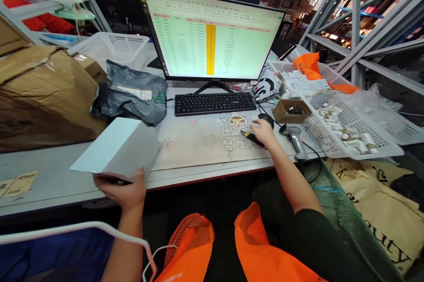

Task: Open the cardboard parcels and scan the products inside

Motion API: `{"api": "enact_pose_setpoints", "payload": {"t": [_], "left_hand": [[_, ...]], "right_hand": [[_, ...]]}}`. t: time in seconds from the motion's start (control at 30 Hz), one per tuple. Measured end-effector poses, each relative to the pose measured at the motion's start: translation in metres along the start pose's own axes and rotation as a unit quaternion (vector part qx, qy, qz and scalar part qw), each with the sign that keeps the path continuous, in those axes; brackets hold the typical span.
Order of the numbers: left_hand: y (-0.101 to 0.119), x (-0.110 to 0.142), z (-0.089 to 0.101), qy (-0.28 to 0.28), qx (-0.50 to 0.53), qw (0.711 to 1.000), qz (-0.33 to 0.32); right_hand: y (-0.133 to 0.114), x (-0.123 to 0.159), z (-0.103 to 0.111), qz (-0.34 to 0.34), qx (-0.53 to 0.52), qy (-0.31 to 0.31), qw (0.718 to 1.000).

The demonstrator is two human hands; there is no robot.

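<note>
My left hand (124,187) is closed round the lower edge of a pale white carton (127,145), tilted above the desk's front left edge. Its fingers are partly hidden under the box. My right hand (261,131) is low over the desk mat, fingers curled round a yellow and black utility knife (249,135) whose end sticks out to the left; the grip is partly hidden. Just beyond that hand sits a black mouse (266,119). A grey barcode scanner (294,140) lies to its right, beside a small open brown box (291,111).
A monitor (215,34) showing a spreadsheet stands behind a black keyboard (215,103). At left are a grey plastic parcel (135,92) and a large taped brown carton (46,92). White baskets (374,125) with small items flank the desk's right, above kraft bags (380,211).
</note>
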State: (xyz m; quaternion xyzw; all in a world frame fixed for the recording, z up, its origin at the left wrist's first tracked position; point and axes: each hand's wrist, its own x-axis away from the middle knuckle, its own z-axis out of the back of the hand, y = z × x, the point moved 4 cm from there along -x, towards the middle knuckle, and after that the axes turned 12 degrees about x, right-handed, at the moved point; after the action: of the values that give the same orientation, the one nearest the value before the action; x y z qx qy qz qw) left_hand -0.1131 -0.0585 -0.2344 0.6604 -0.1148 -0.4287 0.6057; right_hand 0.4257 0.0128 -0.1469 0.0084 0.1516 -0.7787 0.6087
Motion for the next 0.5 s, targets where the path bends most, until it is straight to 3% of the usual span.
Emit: {"api": "enact_pose_setpoints", "payload": {"t": [0.07,0.17,0.3,0.5], "left_hand": [[-0.001,0.002,-0.002,0.006,-0.022,1.0,-0.017],[-0.002,0.004,0.0,0.004,-0.038,0.999,-0.034],[-0.002,0.005,0.003,-0.019,-0.081,0.995,-0.046],[-0.005,0.007,0.004,-0.029,-0.143,0.988,-0.051]], "right_hand": [[-0.046,-0.032,-0.019,0.034,0.016,-0.031,0.999],[-0.083,-0.072,-0.036,0.047,0.069,-0.025,0.996],[-0.09,-0.094,-0.05,0.045,0.12,-0.007,0.992],[-0.083,-0.093,-0.066,0.027,0.112,0.024,0.993]]}}
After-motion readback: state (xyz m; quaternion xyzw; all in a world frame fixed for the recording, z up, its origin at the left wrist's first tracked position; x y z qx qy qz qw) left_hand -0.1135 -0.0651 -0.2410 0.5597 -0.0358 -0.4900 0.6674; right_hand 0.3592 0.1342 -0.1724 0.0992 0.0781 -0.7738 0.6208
